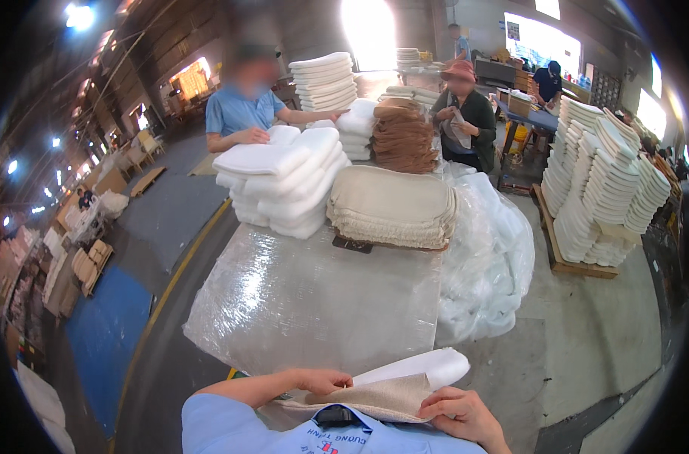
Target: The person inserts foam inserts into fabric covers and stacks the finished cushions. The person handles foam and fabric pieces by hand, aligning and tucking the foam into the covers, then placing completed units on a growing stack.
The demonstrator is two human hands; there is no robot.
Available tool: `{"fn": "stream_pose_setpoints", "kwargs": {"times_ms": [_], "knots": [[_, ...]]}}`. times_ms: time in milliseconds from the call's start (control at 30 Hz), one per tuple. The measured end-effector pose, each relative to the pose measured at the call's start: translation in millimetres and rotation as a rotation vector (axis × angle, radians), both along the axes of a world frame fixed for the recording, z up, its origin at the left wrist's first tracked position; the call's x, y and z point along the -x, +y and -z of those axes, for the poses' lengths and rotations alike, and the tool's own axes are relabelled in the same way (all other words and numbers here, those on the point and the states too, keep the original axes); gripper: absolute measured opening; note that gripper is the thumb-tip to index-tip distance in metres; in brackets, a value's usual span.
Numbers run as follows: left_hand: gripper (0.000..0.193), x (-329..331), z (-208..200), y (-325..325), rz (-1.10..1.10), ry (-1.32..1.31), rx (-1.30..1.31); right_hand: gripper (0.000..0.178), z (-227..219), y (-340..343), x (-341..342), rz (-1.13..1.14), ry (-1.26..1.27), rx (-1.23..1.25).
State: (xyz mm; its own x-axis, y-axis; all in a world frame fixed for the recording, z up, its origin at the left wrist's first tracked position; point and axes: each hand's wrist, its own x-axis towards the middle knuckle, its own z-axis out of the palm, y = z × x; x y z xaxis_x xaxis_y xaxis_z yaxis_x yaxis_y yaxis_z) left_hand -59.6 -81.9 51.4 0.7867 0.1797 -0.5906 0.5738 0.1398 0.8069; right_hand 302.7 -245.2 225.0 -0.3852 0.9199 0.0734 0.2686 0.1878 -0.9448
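Close against my body I hold a beige fabric cover (pixel 394 395). A white foam pad (pixel 428 368) pokes out past its far side; whether it sits inside the cover I cannot tell. At the cover's left part, the fingers of my left hand (pixel 323 380) are closed on its edge. My right hand (pixel 459 415) pinches its right corner between thumb and fingers. Just beyond lies a table (pixel 322 310) wrapped in clear plastic. On it stand a stack of beige covers (pixel 394 200) and, to the left, a pile of white pads (pixel 284 178).
Brown covers (pixel 405 136) are piled behind the beige stack. A big clear plastic bag (pixel 487 257) bulges at the table's right side. Tall cushion stacks (pixel 598 181) stand on a wooden pallet at right. Across the table are a person in blue (pixel 242 113) and another in a pink hat (pixel 469 113).
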Motion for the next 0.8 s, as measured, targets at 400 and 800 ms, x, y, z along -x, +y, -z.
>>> {"fn": "stream_pose_setpoints", "kwargs": {"times_ms": [400, 800], "knots": [[0.032, -16.0, -7.0, 55.1, -0.285, 0.087, -0.118, 0.033, 1.2, -1.2, 4.2, -0.016, -0.007, -0.104], [0.036, -160.8, -35.2, 84.8, 0.047, -0.114, 0.504, 0.031, 15.8, -4.2, 2.3, 0.018, -0.069, -0.338]]}}
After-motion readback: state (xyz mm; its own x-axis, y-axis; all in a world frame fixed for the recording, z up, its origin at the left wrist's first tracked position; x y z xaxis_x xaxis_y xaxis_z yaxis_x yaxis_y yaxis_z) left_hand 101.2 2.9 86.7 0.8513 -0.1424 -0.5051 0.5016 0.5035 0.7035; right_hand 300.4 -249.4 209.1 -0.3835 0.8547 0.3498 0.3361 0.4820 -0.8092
